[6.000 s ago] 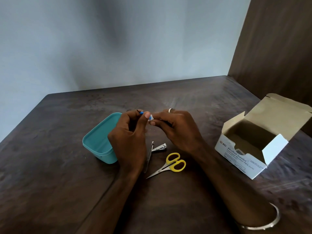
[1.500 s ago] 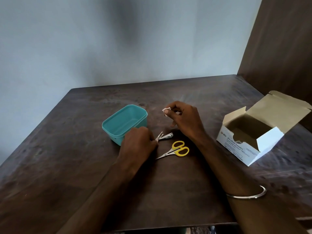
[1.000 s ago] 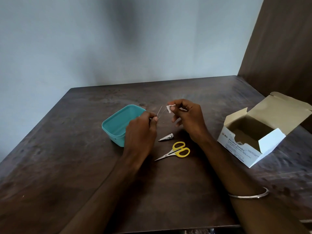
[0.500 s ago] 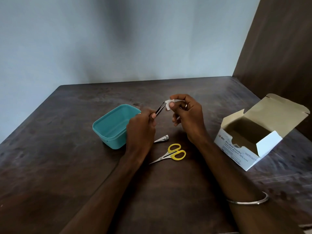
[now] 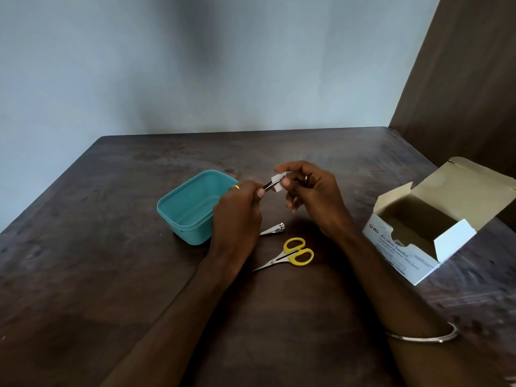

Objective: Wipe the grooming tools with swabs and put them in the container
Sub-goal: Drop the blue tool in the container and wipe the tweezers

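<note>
Head view: slim metal tweezers (image 5: 269,185), stiff, light and likely slippery, best held at the closed end, are pinched in the left hand (image 5: 237,216) above the table (image 5: 111,275) beside the teal container (image 5: 190,208); the right hand (image 5: 310,196) pinches a soft swab (image 5: 278,182) round their tip; the box (image 5: 435,230) reads "BD Alcohol Swabs"

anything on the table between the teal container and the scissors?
Head view: the nail clipper lies between the teal container and the scissors; the left hand overlaps that stretch.
</note>
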